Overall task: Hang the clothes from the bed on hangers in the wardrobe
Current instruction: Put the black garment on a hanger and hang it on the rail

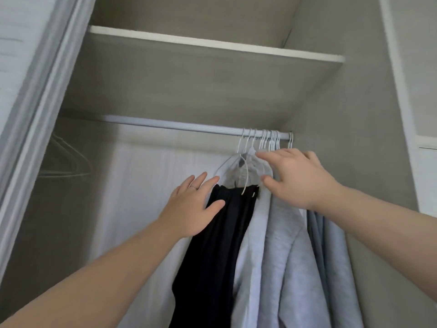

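Several white hangers crowd the right end of the wardrobe rail. A black garment hangs from one of them, with pale blue-grey shirts to its right. My left hand, with a ring on one finger, lies flat with straight fingers against the left side of the black garment. My right hand is spread open on the shoulders of the hung shirts just below the hooks. Neither hand grips anything.
A shelf spans the wardrobe above the rail. Behind the sliding door at the left, empty hangers show faintly. The wardrobe's side wall stands just right of the clothes. The rail's left stretch carries no hangers.
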